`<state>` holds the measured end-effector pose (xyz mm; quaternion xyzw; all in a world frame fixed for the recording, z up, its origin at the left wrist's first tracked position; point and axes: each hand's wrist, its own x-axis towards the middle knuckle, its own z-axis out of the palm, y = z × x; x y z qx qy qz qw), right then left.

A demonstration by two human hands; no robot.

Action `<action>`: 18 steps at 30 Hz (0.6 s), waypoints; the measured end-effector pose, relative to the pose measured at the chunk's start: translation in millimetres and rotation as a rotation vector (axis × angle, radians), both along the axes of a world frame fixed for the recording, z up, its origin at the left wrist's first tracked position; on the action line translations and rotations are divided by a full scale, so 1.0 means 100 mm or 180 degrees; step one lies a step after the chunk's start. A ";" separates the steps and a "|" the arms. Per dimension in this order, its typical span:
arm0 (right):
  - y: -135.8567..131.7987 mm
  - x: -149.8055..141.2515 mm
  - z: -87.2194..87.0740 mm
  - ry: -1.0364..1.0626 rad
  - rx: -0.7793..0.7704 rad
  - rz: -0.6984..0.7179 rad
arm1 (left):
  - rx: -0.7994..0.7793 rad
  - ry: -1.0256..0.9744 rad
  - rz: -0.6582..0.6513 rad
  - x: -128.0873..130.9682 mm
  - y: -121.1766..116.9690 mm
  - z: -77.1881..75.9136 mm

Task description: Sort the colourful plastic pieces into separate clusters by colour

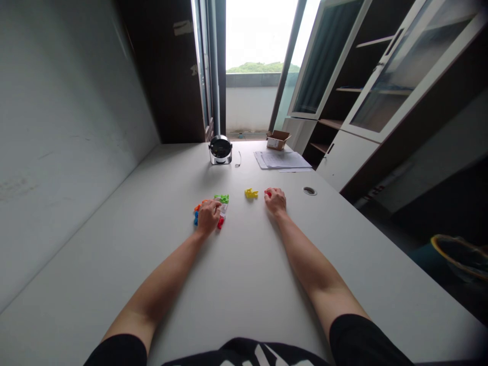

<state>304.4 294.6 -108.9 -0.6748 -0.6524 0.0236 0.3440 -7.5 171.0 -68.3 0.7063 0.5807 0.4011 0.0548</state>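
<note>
At 11 o'clock the left hand (209,217) covers coloured pieces (222,199), perhaps steadying them, grip hidden from me; at 1, the right hand (275,201) clasps a red piece (268,192)

Head view: sole camera, worn on the person's head, facing forward and down, wide field.
Worktop (236,284): seen from above its near side, lengthwise; far edge sits above mid-frame.
Left edge: runs diagonally up-frame along the wall (68,127).
Right edge: slants down to the lower right; cabinets (381,76) beyond lean outward in frame.
Shirt (247,353): closest to lens, bottom centre.
Hands: left hand (209,216) and right hand (275,202) mid-frame, small, backs toward lens, both nearer the far edge than the shirt.
Window (259,30): dead ahead past the far edge, top centre, blown out.
</note>
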 end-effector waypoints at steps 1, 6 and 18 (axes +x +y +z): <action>0.00 0.00 0.00 0.0006 -0.0003 -0.0002 | 0.0010 0.0041 0.0116 -0.01 0.00 0.00; 0.01 0.00 -0.02 -0.0007 -0.0035 0.0024 | 0.0037 0.0169 0.0299 -0.01 -0.01 -0.01; -0.01 0.00 0.03 0.0096 -0.0013 0.0023 | -0.0033 0.0280 0.0278 -0.02 0.01 -0.08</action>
